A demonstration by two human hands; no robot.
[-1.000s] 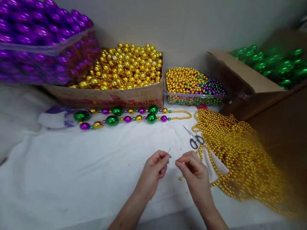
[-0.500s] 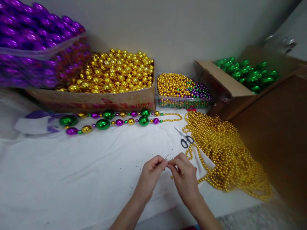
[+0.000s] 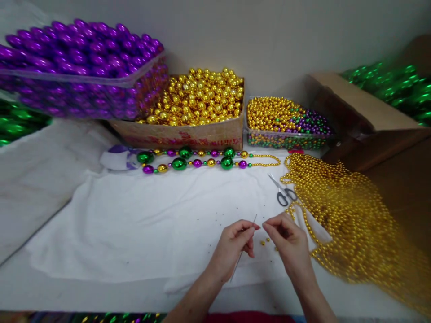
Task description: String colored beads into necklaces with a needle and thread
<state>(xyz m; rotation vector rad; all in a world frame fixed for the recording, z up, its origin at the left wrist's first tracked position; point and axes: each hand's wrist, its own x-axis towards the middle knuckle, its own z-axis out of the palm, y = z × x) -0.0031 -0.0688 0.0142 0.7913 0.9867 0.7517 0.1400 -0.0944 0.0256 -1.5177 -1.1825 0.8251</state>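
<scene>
My left hand is closed, pinching a long thin needle that sticks out above and below the fingers. Close beside it, my right hand is also pinched shut; whatever sits between its fingertips is too small to make out. The two hands are slightly apart over the white cloth. Between and below them lie a few loose gold beads. Scissors with dark handles rest just beyond my right hand, beside a heap of gold bead strands.
A necklace of green, purple and gold beads stretches along the back. Behind stand a clear bin of purple beads, a carton of gold beads, a small clear tray of mixed beads and a box of green beads.
The view has turned left, so everything sits further right. My hands have drawn slightly apart, and more of the needle shows below my left hand. Loose gold beads now show between them.
</scene>
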